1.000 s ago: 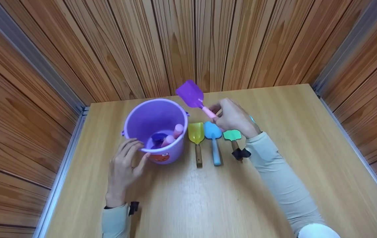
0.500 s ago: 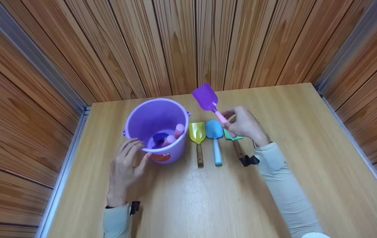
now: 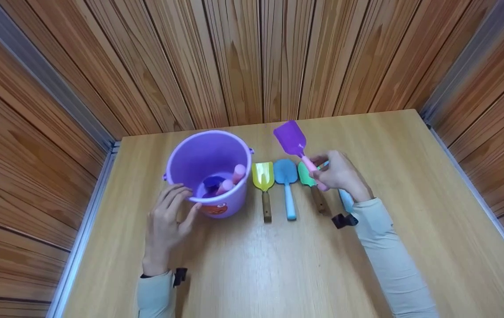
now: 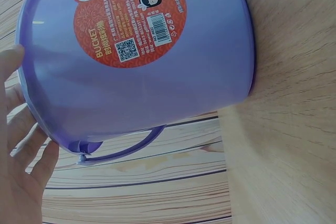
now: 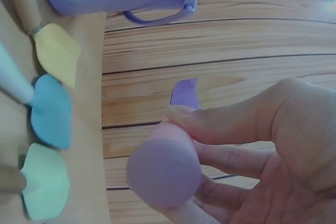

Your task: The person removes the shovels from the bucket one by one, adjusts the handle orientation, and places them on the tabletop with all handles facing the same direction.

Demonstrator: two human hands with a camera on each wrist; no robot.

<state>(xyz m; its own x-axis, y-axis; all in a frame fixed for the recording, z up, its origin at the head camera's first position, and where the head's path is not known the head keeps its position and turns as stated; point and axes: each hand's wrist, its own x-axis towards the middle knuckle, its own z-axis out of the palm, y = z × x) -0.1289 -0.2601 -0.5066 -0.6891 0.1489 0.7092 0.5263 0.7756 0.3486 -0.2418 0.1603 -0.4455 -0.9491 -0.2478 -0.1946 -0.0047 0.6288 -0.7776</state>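
Centre right, the right hand (image 3: 342, 176) pinches the purple shovel (image 3: 293, 142) (firmness should limit twisting). The left hand (image 3: 164, 223) grips the bucket (image 3: 203, 154)

Person, 2 arms vis., both in long sleeves, lt grey-green, plain fabric. L sleeve (image 3: 155, 295): only lower pt in frame, ends at wrist, few soft creases. R sleeve (image 3: 395, 260): much more showing, approx whole forearm, fairly snug, w/ fine cross-wrinkles. L hand (image 3: 163, 223) bare, R hand (image 3: 342, 174) ditto. Thin dk strap (image 3: 147, 277) at L cuff edge. L blk block (image 3: 180, 277), sm. & boxy, sticks out on inner side of wrist. R blk block (image 3: 345, 221) similar, by R cuff, angular w/ notched outline; finer detail too sm. to tell.
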